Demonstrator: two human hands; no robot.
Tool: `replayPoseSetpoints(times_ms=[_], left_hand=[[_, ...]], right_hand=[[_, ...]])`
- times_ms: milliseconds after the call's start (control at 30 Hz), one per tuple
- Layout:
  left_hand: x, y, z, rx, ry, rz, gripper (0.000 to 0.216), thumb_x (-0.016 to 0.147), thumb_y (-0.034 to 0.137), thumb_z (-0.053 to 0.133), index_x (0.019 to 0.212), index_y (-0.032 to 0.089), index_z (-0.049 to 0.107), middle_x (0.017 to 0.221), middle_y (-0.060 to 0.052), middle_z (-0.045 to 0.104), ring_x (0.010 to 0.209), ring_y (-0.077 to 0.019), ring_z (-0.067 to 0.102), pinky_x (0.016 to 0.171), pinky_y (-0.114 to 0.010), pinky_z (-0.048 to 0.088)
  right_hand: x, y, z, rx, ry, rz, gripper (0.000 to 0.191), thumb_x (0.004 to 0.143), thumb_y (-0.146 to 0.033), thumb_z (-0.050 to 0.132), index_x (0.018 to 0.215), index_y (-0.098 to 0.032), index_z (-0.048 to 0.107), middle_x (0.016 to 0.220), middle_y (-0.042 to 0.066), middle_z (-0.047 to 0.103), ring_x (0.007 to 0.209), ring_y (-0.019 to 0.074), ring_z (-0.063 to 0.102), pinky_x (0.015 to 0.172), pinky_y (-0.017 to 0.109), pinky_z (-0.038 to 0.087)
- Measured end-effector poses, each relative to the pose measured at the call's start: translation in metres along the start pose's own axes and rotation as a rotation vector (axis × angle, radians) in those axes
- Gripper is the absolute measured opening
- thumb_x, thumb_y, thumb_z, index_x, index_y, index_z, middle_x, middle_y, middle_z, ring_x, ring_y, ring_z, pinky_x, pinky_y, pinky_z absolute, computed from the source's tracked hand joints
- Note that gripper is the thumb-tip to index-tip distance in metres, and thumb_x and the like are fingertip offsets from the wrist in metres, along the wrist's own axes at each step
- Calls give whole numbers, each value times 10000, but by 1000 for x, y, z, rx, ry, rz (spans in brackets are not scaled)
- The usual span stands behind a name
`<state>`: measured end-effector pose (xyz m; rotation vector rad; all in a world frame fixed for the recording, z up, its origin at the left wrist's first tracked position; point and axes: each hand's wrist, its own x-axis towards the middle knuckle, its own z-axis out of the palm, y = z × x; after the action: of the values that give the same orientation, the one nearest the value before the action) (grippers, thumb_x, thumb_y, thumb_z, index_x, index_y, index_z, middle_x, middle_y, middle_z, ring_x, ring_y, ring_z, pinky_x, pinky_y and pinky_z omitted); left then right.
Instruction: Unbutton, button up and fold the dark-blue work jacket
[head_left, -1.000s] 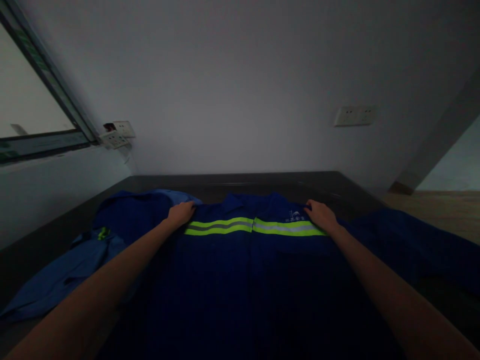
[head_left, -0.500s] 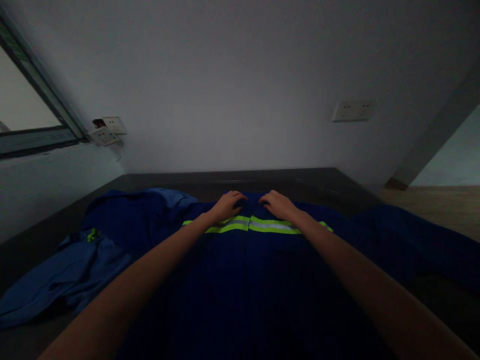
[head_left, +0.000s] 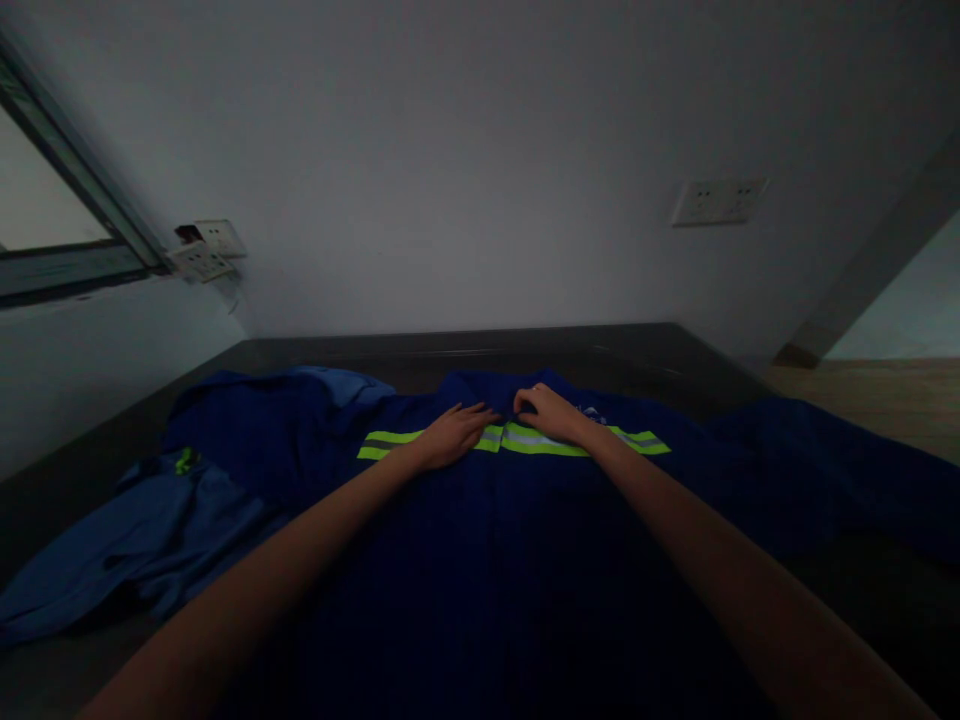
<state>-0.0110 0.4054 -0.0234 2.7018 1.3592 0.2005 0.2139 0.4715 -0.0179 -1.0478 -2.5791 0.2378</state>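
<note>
A dark blue work jacket [head_left: 450, 540] lies spread front side up, its collar toward the wall and a yellow-green and silver reflective band [head_left: 386, 442] across its chest. My left hand [head_left: 452, 436] rests on the band left of the front opening, fingers stretched out and lying flat. Just below the collar, my right hand [head_left: 550, 412] has its fingers bent in a pinch at the right edge of the front opening. The fingertips are small and dim. Beside my right hand shows a small pale print [head_left: 591, 412] on the chest.
Bunched blue cloth [head_left: 165, 535] with a bit of yellow-green lies at the left. A sleeve [head_left: 847, 450] stretches out to the right. The dark table [head_left: 420, 350] meets a pale wall [head_left: 465, 200] with sockets [head_left: 720, 202]. A window frame [head_left: 82, 268] is at the left.
My left hand has come down from near the collar onto the reflective band and flattened. My right hand stays near the collar, its fingers more closed. The view has shifted slightly.
</note>
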Motion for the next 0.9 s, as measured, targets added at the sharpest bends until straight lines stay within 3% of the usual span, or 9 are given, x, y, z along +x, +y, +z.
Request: replayPoseSetpoints(times_ms=[200, 367, 600, 767, 900], left_hand=[[-1, 6, 18, -13, -44, -22, 459, 955, 270, 308, 1403, 184, 355, 1515, -87, 296, 1423, -208, 172, 1144, -477, 128], [4, 4, 26, -25, 15, -62, 593, 934, 329, 359, 1466, 121, 200, 1521, -122, 264, 1424, -188, 164, 1156, -420, 128], [4, 5, 30, -22, 114, -124, 637, 900, 418, 425, 1446, 129, 269, 1518, -125, 274, 1426, -214, 159, 1155, -443, 122], [-12, 14, 14, -143, 338, -136, 610, 860, 397, 528, 1397, 160, 360, 1472, -126, 372, 1389, -236, 270, 1146, -452, 178], [-61, -16, -26, -288, 663, -194, 395, 893, 285, 481, 1273, 178, 501, 1320, -111, 536, 1259, -211, 453, 1100, -401, 298]], right_hand=[[9, -13, 4, -44, 65, 44, 56, 843, -157, 582, 889, -176, 607, 930, 38, 633, 941, 181, 512, 823, 272, 396], [2, -25, 26, -162, 98, 108, 90, 885, -177, 521, 915, -163, 605, 996, 93, 612, 1018, 232, 476, 854, 316, 390], [-8, -40, 42, -312, 150, 157, 229, 936, -162, 370, 1048, -145, 570, 1132, 155, 567, 1084, 279, 432, 827, 372, 397], [-15, -47, 31, -355, 189, 147, 267, 928, -129, 354, 1073, -149, 577, 1124, 149, 580, 1064, 262, 452, 824, 354, 410], [-17, -66, 20, -312, 272, 119, 280, 939, -150, 352, 1086, -161, 589, 1114, 121, 591, 1039, 238, 478, 862, 338, 410]])
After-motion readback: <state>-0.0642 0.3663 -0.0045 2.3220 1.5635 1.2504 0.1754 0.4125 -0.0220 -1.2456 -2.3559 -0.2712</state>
